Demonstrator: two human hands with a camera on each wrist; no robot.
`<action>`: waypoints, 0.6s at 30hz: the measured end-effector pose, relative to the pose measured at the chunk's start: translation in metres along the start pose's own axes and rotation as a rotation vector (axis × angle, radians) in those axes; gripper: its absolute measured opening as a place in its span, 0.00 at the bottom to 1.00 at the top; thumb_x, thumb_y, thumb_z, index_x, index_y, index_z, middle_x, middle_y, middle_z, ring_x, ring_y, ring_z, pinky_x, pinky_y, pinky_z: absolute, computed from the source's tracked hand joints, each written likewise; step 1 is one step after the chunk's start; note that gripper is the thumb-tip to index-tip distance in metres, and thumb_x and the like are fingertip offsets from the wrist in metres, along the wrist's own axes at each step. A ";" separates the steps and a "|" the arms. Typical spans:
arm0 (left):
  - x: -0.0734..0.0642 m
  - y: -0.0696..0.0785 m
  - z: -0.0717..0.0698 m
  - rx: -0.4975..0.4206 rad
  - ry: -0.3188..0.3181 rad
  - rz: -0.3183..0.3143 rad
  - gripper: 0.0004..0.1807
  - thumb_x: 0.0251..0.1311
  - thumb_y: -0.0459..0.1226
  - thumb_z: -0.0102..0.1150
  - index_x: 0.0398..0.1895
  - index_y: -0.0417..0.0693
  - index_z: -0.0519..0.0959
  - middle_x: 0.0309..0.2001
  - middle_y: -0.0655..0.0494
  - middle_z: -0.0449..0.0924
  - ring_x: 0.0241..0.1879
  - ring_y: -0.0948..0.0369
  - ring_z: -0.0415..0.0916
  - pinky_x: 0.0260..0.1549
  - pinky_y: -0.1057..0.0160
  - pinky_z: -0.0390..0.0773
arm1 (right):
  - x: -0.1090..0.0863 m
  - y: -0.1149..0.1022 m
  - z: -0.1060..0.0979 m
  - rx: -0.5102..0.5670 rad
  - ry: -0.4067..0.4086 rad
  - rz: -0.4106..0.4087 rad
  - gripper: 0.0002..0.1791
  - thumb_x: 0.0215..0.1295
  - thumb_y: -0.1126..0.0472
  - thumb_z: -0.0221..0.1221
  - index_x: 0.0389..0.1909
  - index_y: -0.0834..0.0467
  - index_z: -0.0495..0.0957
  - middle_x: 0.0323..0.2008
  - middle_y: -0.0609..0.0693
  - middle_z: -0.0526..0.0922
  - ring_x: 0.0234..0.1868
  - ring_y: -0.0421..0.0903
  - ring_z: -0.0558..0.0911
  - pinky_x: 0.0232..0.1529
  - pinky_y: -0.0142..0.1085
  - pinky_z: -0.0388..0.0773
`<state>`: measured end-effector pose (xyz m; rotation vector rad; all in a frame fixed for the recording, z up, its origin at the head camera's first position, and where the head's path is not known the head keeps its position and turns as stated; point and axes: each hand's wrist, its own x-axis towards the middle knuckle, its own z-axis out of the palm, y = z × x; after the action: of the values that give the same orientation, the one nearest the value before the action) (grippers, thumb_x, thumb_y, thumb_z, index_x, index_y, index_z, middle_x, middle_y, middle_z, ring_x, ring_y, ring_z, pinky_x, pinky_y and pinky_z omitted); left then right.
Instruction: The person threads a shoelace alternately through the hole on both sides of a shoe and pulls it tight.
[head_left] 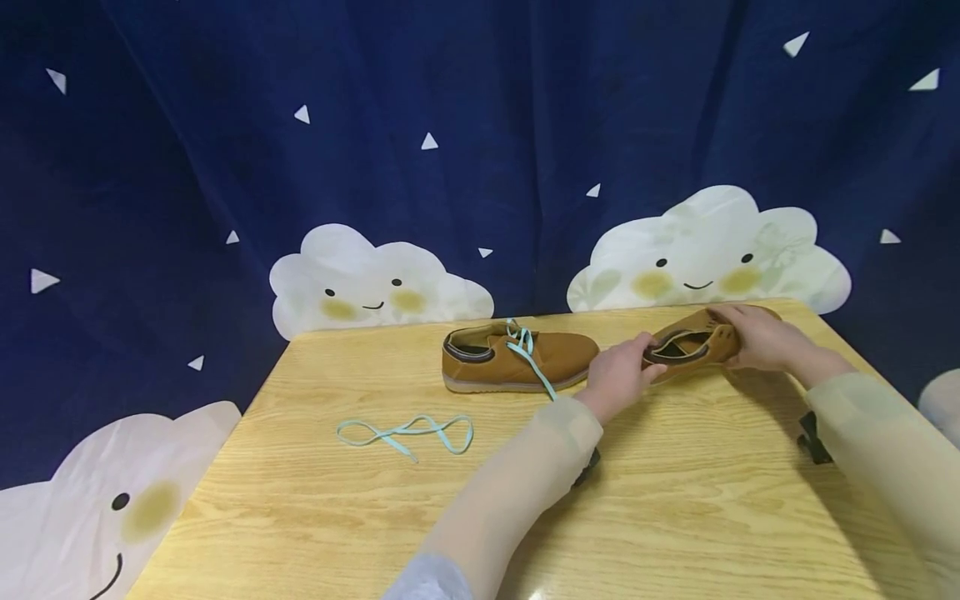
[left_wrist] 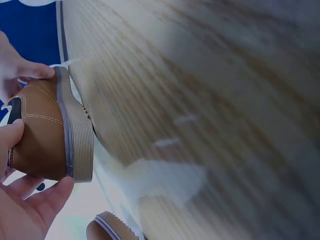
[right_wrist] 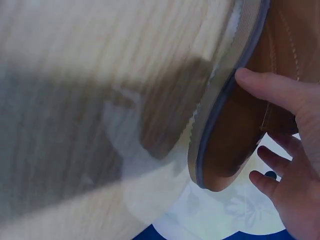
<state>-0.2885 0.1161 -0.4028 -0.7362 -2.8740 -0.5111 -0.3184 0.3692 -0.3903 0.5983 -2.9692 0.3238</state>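
Note:
A brown leather shoe (head_left: 720, 343) with no lace showing in it is held between both hands at the right rear of the table. My left hand (head_left: 617, 375) grips its heel end, thumb on one side and fingers on the other, as the left wrist view shows. My right hand (right_wrist: 295, 115) holds the front part, thumb against the edge of the sole. In the right wrist view the sole looks tilted and slightly off the wood. A second brown shoe (head_left: 558, 354) stands upright to the left, with a light blue lace (head_left: 534, 365) through its eyelets and trailing down.
A loose light blue shoelace (head_left: 427, 432) lies in loops on the wooden table (head_left: 322, 517), left of the left forearm. Behind the table hangs a dark blue curtain (head_left: 480, 108) with white clouds. Dark wrist devices (head_left: 813, 437) sit under the forearms.

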 end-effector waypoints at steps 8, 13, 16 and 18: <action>-0.003 0.000 0.001 -0.007 0.000 0.004 0.20 0.65 0.56 0.53 0.57 0.65 0.73 0.36 0.67 0.81 0.21 0.71 0.69 0.16 0.71 0.66 | 0.013 0.010 -0.001 -0.033 -0.063 0.022 0.58 0.28 0.62 0.79 0.66 0.67 0.61 0.59 0.73 0.65 0.56 0.73 0.66 0.48 0.66 0.68; -0.003 0.000 0.002 0.008 0.006 0.005 0.20 0.65 0.56 0.54 0.57 0.65 0.73 0.36 0.67 0.82 0.22 0.70 0.70 0.16 0.70 0.66 | 0.016 0.011 -0.003 -0.033 -0.108 0.056 0.59 0.26 0.62 0.80 0.66 0.64 0.60 0.57 0.72 0.67 0.54 0.70 0.67 0.47 0.66 0.68; -0.003 -0.001 0.001 0.004 0.005 0.015 0.19 0.65 0.56 0.54 0.56 0.65 0.74 0.37 0.67 0.82 0.24 0.70 0.72 0.16 0.70 0.67 | 0.017 0.011 -0.004 -0.045 -0.104 0.043 0.58 0.25 0.59 0.80 0.63 0.65 0.61 0.53 0.71 0.71 0.52 0.68 0.70 0.47 0.65 0.68; -0.003 -0.001 0.001 -0.005 0.003 0.016 0.18 0.65 0.55 0.54 0.56 0.65 0.73 0.39 0.68 0.82 0.26 0.70 0.73 0.17 0.71 0.67 | 0.018 0.012 -0.003 -0.062 -0.099 0.030 0.57 0.25 0.58 0.81 0.61 0.65 0.62 0.50 0.70 0.73 0.50 0.68 0.71 0.47 0.64 0.69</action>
<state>-0.2868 0.1145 -0.4044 -0.7578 -2.8631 -0.5168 -0.3396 0.3735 -0.3867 0.5791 -3.0722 0.2090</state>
